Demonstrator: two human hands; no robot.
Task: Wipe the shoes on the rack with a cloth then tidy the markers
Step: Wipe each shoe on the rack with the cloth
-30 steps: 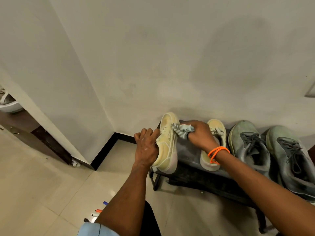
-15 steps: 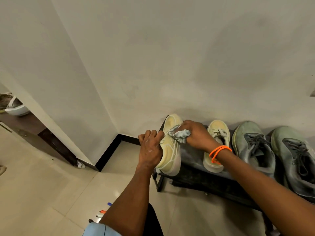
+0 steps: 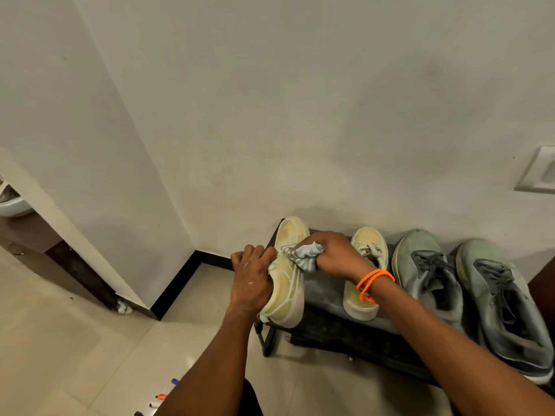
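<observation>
The tilted cream shoe (image 3: 285,283) is gripped by the left hand (image 3: 250,280), the cloth (image 3: 304,255) clenched in the right hand (image 3: 336,255); if pressed hard, it could be tipped off the rack (image 3: 324,291).

Shoes, cloth and markers around the black shoe rack (image 3: 324,291)

A pale yellow sneaker (image 3: 286,283) was tipped onto its side at the rack's left end, with a crumpled pale blue-grey cloth (image 3: 306,255) pressed against its laces. Its mate (image 3: 365,271) stood flat on the rack's top, just to the right across a bare gap. Two dusty grey running shoes (image 3: 426,274) (image 3: 504,304) sat side by side toward the rack's right end. Several markers (image 3: 160,397) lay on the floor, well to the rack's lower left.
</observation>
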